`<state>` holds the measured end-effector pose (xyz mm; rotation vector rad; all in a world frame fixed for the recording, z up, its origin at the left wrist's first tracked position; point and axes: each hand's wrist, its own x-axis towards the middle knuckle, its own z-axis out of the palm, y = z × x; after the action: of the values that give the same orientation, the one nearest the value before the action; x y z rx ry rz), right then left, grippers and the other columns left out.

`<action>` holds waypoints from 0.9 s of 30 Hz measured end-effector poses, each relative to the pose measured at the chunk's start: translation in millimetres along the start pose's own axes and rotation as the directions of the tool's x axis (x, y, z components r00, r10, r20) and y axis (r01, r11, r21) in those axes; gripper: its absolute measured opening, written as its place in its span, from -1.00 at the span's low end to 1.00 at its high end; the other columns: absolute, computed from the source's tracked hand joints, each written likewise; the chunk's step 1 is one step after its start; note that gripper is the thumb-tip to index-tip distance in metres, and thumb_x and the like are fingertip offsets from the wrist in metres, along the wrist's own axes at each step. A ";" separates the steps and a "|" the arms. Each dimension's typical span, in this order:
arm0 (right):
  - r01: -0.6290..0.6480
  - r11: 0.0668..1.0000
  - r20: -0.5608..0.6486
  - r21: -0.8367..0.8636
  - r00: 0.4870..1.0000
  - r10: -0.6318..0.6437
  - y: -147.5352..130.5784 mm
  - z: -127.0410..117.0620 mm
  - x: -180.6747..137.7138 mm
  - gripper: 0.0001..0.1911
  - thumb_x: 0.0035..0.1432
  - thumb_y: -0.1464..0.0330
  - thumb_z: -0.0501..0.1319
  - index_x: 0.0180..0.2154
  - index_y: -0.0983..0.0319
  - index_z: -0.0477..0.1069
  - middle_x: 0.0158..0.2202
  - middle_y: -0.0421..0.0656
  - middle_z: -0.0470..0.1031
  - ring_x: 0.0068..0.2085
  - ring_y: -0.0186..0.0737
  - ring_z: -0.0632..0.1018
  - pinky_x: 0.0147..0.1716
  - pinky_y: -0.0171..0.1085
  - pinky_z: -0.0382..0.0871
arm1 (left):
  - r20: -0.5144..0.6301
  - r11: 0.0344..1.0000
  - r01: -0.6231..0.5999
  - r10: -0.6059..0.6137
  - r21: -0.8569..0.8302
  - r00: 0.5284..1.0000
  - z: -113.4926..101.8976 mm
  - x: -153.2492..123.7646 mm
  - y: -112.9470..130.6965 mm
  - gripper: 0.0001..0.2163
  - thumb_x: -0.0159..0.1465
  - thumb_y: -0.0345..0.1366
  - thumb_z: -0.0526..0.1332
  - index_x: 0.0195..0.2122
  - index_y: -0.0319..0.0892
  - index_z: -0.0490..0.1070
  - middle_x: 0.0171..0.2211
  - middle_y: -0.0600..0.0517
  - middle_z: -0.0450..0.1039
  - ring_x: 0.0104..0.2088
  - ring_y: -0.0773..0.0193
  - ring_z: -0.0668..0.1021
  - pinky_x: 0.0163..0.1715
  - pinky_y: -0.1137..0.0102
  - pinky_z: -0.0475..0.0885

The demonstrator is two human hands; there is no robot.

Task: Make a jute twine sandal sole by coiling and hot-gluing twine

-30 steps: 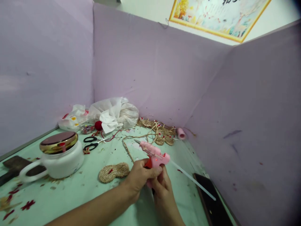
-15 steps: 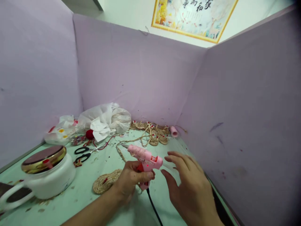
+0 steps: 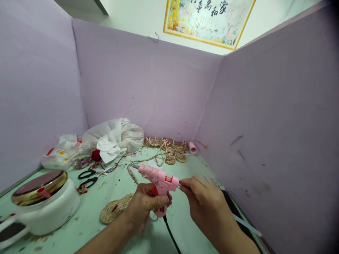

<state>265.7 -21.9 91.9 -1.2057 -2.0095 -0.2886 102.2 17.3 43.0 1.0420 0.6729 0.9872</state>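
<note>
My left hand point(image 3: 147, 206) grips the handle of a pink hot glue gun point(image 3: 156, 178), its nozzle pointing up and to the left over the green table point(image 3: 79, 218). A black cord point(image 3: 171, 236) runs down from the handle. My right hand point(image 3: 205, 203) pinches a clear glue stick point(image 3: 246, 225) at the back of the gun; the stick runs out to the lower right behind the hand. A coiled jute sole piece point(image 3: 115, 210) lies on the table just left of my left hand.
A white jar with a gold lid point(image 3: 42, 203) stands at the left. Black scissors point(image 3: 88, 178), a red ball point(image 3: 95, 155), plastic bags point(image 3: 113, 135), several small jute sandals point(image 3: 169, 150) and a pink spool point(image 3: 192, 147) lie toward the back. Lilac partition walls point(image 3: 265, 123) enclose the table.
My right hand let go of the gun, opened beside it, then closed on the glue stick at the gun's rear. The view shifted, so things slid to the left.
</note>
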 end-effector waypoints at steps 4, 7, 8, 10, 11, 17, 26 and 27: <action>-0.094 0.993 0.176 0.065 0.981 0.082 6.0 -6.6 5.4 -0.76 0.15 0.51 -0.02 -0.40 0.22 0.39 -0.58 -0.20 0.47 -0.57 -0.30 0.48 -0.56 -0.35 0.26 | 0.059 0.998 0.002 -0.006 0.068 0.998 0.3 -0.2 -2.5 -0.66 -0.22 -0.11 0.43 -0.59 -0.33 0.52 -0.66 -0.01 0.41 -0.64 0.39 0.33 -0.62 0.46 0.13; -0.168 0.983 0.247 0.072 0.958 0.146 5.6 -10.8 8.4 -0.75 0.16 0.51 -0.04 -0.24 0.22 0.37 -0.59 -0.22 0.47 -0.57 -0.29 0.49 -0.57 -0.35 0.27 | 0.051 1.000 0.016 -0.017 0.023 0.999 2.4 -0.4 -3.8 -0.63 -0.23 -0.08 0.43 -0.57 -0.33 0.53 -0.63 -0.04 0.44 -0.59 0.34 0.39 -0.58 0.46 0.17; -0.182 0.981 0.254 0.065 0.954 0.160 4.6 -11.7 8.4 -0.74 0.16 0.48 -0.03 -0.15 0.23 0.34 -0.58 -0.22 0.47 -0.57 -0.27 0.49 -0.57 -0.34 0.27 | 0.040 1.000 0.024 -0.023 -0.002 0.999 2.9 -0.4 -3.7 -0.62 -0.23 -0.07 0.43 -0.56 -0.33 0.53 -0.62 -0.05 0.45 -0.57 0.32 0.41 -0.56 0.46 0.18; -0.176 0.984 0.228 0.037 0.960 0.164 2.8 -12.1 6.7 -0.69 0.13 0.42 0.07 -0.05 0.25 0.27 -0.52 -0.20 0.48 -0.55 -0.26 0.49 -0.57 -0.33 0.28 | 0.019 0.998 0.040 -0.039 -0.039 0.999 3.0 -0.5 -3.0 -0.62 -0.24 -0.07 0.44 -0.56 -0.33 0.53 -0.62 -0.05 0.46 -0.56 0.31 0.43 -0.54 0.46 0.19; -0.157 0.987 0.206 0.016 0.967 0.150 2.6 -11.7 5.2 -0.70 0.10 0.40 0.12 -0.08 0.25 0.28 -0.49 -0.19 0.48 -0.54 -0.26 0.48 -0.56 -0.33 0.29 | 0.010 0.998 0.045 -0.044 -0.049 0.999 2.6 -0.5 -2.6 -0.63 -0.24 -0.08 0.44 -0.56 -0.33 0.53 -0.62 -0.05 0.46 -0.56 0.32 0.43 -0.54 0.46 0.19; -0.005 0.998 0.114 -0.067 0.993 0.013 10.1 -9.3 -1.1 -0.81 0.17 0.45 0.06 -0.48 0.23 0.34 -0.54 -0.18 0.42 -0.55 -0.30 0.44 -0.55 -0.34 0.23 | 0.001 0.999 0.043 -0.043 -0.018 0.999 -1.2 0.2 -3.8 -0.61 -0.26 -0.08 0.45 -0.56 -0.34 0.53 -0.63 -0.05 0.45 -0.59 0.33 0.41 -0.56 0.46 0.16; -0.053 0.999 0.275 -0.004 0.960 0.052 14.8 -12.9 1.1 -0.76 0.18 0.46 0.01 -0.42 0.25 0.42 -0.57 -0.18 0.43 -0.55 -0.29 0.44 -0.53 -0.34 0.20 | 0.025 0.996 0.043 -0.045 0.079 0.999 -2.8 0.7 -5.5 -0.59 -0.25 -0.02 0.43 -0.59 -0.33 0.51 -0.65 -0.04 0.43 -0.63 0.37 0.36 -0.61 0.47 0.11; -0.063 0.998 0.294 -0.012 0.954 0.064 14.1 -13.6 1.4 -0.76 0.18 0.46 0.01 -0.43 0.25 0.41 -0.58 -0.19 0.42 -0.56 -0.30 0.43 -0.54 -0.34 0.18 | 0.030 0.995 0.044 -0.047 0.084 0.998 -2.9 0.5 -5.6 -0.59 -0.25 -0.02 0.42 -0.59 -0.33 0.51 -0.65 -0.04 0.43 -0.64 0.38 0.35 -0.62 0.47 0.11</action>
<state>283.7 -20.8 99.6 -1.3783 -2.2166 -0.0816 101.9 18.0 36.7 1.1088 0.7142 0.9077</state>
